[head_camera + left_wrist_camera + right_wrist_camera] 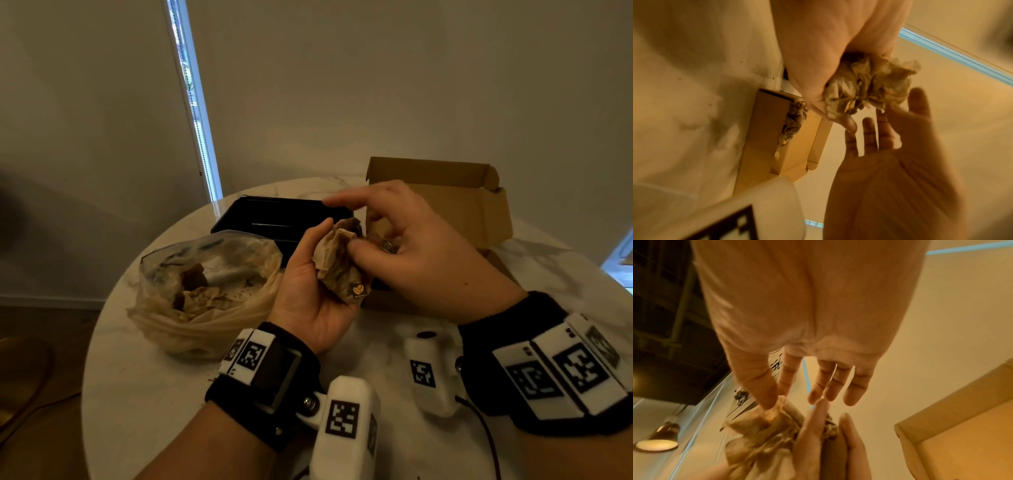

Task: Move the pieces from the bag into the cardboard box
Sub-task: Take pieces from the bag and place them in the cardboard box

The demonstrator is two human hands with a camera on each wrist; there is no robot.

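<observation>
My left hand (318, 246) grips a crumpled brown paper piece (337, 263) above the table, between the bag and the box. My right hand (344, 222) hovers over it with fingers spread; its thumb touches the paper's top edge and the index finger points left. The left wrist view shows the left hand (818, 78) curled round the piece (869, 84) and the right hand (890, 138) open beside it. The clear plastic bag (205, 284) holds more brown pieces. The open cardboard box (445, 205) stands at the right, with several crumpled pieces (795, 120) inside.
A black tray (274, 219) lies behind the bag, left of the box. All stand on a round white marble table (154, 394) whose edge curves at the left and front. A wall and a window strip lie beyond.
</observation>
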